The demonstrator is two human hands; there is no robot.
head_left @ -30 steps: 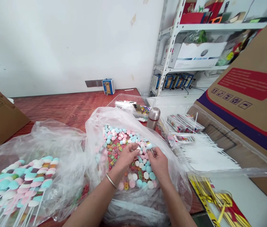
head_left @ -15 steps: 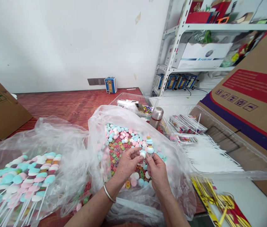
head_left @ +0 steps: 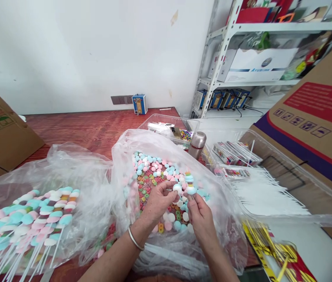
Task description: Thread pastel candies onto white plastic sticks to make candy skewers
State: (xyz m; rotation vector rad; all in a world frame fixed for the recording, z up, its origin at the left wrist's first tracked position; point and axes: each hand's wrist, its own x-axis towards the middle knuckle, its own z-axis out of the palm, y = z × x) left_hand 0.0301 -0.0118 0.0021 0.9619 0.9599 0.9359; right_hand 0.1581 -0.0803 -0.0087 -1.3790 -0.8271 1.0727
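Observation:
Between the thumb and fingers of my left hand point(head_left: 157, 200) is a pale marshmallow point(head_left: 177, 188), white with some light blue. My right hand point(head_left: 201, 216) pinches a marshmallow skewer point(head_left: 189, 182) held upright, stacked with blue and white marshmallows and coloured rings; its stick is mostly hidden by my fingers. Both hands are over a large clear plastic bag point(head_left: 133, 137), spread wide. Inside it lie loose pink, blue and white marshmallows point(head_left: 156, 166) and colourful rings point(head_left: 146, 188).
On the left, finished-looking marshmallow skewers point(head_left: 36, 219) lie on another plastic bag point(head_left: 86, 172). A steel flask point(head_left: 197, 145) stands behind my hands. At right, a clear tray point(head_left: 327, 217) holds white sticks point(head_left: 271, 196). Cardboard boxes point(head_left: 7, 129) flank both sides; shelving point(head_left: 226, 43) stands behind.
My right hand has shifted slightly right with the skewer, so the gap from my left hand is a little wider. The head view has turned slightly left.

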